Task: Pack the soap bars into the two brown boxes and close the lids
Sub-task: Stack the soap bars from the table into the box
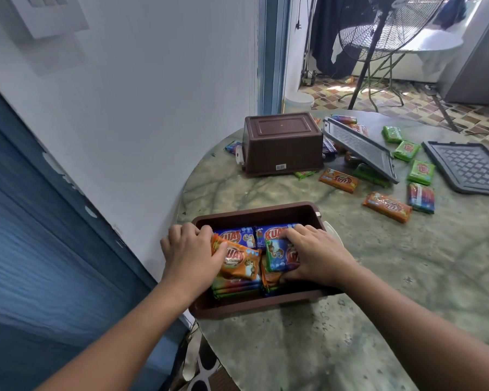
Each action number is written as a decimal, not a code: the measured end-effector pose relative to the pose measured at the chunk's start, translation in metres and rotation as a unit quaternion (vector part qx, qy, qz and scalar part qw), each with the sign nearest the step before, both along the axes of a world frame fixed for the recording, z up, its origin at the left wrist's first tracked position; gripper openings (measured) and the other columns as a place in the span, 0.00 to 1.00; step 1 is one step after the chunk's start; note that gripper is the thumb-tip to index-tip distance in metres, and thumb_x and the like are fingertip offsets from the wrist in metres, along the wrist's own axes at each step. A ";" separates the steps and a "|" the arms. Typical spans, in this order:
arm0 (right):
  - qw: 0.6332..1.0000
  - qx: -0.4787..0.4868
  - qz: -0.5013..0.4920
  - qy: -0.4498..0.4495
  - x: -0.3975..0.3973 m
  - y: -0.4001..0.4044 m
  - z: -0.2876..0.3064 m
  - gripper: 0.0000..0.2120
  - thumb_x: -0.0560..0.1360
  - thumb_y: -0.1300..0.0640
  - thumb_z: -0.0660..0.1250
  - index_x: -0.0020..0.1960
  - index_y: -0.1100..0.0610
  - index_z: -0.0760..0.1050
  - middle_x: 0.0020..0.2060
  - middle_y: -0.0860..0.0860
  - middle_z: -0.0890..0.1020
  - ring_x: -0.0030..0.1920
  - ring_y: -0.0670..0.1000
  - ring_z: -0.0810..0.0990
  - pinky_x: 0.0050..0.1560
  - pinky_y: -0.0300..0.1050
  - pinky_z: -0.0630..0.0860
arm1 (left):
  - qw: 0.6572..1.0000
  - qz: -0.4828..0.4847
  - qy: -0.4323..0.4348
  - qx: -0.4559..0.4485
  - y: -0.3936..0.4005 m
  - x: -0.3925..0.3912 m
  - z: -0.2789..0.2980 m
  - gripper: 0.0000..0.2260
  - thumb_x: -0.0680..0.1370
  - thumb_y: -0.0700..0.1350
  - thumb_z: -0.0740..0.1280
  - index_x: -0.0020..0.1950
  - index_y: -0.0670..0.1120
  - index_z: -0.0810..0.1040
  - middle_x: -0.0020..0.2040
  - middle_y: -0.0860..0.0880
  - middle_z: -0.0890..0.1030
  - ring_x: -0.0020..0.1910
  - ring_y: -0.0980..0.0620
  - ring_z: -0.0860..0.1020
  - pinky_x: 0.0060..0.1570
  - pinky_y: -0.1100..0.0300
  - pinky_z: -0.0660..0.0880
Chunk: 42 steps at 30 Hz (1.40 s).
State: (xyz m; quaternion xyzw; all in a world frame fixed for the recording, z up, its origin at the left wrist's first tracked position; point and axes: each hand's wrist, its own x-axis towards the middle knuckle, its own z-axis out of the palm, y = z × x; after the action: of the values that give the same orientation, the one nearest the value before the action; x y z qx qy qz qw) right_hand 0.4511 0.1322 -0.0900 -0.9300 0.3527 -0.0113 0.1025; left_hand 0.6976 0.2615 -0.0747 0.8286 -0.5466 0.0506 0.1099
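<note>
Soap bars fill most of the near box (254, 304), which sits open at the desk's (378, 320) near-left edge, within easy reach of both arms. The left hand (191, 253) grips an orange bar (242, 261), its fingers curled over the far end and thumb on the wrapper, apparently to seat it flat on the left stack. The right hand (316, 256) grips a green bar (278, 255), its fingers wrapped over the top edge, likely wedging it upright into the gap beside two blue bars (254, 235) that stand along the far wall.

The second box (283, 145) lies upside down near the desk's far-left edge, so it must be turned over before filling. One lid (359, 149) leans tilted on loose bars (387, 206) just right of it; the other lid (469, 167) lies flat by the right edge. More bars are scattered between them, still unpacked. I judge the first box close to full.
</note>
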 end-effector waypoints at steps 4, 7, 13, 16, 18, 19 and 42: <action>1.000 -0.004 0.003 0.000 -0.001 0.000 -0.001 0.38 0.63 0.25 0.71 0.66 0.41 0.66 0.58 0.40 0.73 0.58 0.46 0.73 0.58 0.45 0.72 | 0.999 -0.007 -0.053 0.007 0.010 0.007 -0.021 0.18 0.75 0.63 0.68 0.54 0.51 0.75 0.58 0.47 0.69 0.58 0.45 0.65 0.58 0.48 0.67; 1.000 -0.011 0.009 0.009 -0.001 0.001 -0.001 0.37 0.64 0.25 0.70 0.66 0.42 0.66 0.58 0.41 0.73 0.57 0.47 0.73 0.57 0.45 0.71 | 0.997 -0.069 -0.036 -0.017 0.011 0.007 -0.024 0.21 0.75 0.57 0.71 0.64 0.52 0.73 0.61 0.47 0.68 0.61 0.45 0.66 0.58 0.47 0.69; 1.000 -0.001 0.008 0.006 0.000 0.002 0.001 0.36 0.64 0.26 0.72 0.65 0.41 0.66 0.58 0.41 0.73 0.57 0.46 0.72 0.58 0.45 0.71 | 0.954 -0.268 0.074 0.111 0.003 -0.001 -0.017 0.31 0.72 0.67 0.66 0.73 0.58 0.70 0.63 0.56 0.71 0.62 0.54 0.68 0.64 0.53 0.68; 1.000 0.007 0.006 -0.003 -0.001 0.003 0.002 0.35 0.65 0.27 0.72 0.65 0.41 0.67 0.59 0.41 0.74 0.57 0.46 0.73 0.59 0.46 0.72 | 0.961 -0.254 0.042 0.096 0.002 -0.003 -0.023 0.29 0.72 0.65 0.70 0.71 0.59 0.70 0.60 0.56 0.72 0.59 0.53 0.71 0.59 0.54 0.70; 1.000 0.012 0.006 -0.005 -0.001 0.004 0.003 0.34 0.66 0.28 0.72 0.65 0.41 0.67 0.59 0.41 0.74 0.57 0.46 0.73 0.59 0.46 0.72 | 0.969 -0.232 0.034 0.072 0.003 -0.006 -0.027 0.28 0.72 0.65 0.71 0.70 0.60 0.71 0.59 0.56 0.72 0.58 0.53 0.71 0.60 0.53 0.71; 1.000 0.011 0.006 -0.004 -0.001 0.004 0.003 0.34 0.66 0.28 0.72 0.65 0.41 0.67 0.59 0.41 0.74 0.57 0.46 0.73 0.59 0.46 0.72 | 0.972 -0.225 0.035 0.059 0.004 -0.006 -0.028 0.28 0.72 0.64 0.72 0.71 0.60 0.71 0.59 0.56 0.72 0.58 0.53 0.71 0.61 0.53 0.71; 0.860 0.314 -0.255 -0.309 0.006 0.016 0.023 0.29 0.72 0.53 0.80 0.64 0.42 0.66 0.56 0.48 0.79 0.50 0.50 0.86 0.45 0.51 0.86 | 0.976 -0.206 0.055 0.043 0.003 -0.006 -0.031 0.27 0.72 0.64 0.71 0.69 0.63 0.69 0.57 0.59 0.71 0.57 0.56 0.69 0.60 0.56 0.70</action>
State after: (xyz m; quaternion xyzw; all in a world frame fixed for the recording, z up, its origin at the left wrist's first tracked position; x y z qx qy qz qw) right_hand 0.4571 0.1483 -0.0670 -0.6745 0.5130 -0.2124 0.4867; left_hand 0.6917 0.2649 -0.1057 0.7040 -0.7000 -0.0421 0.1121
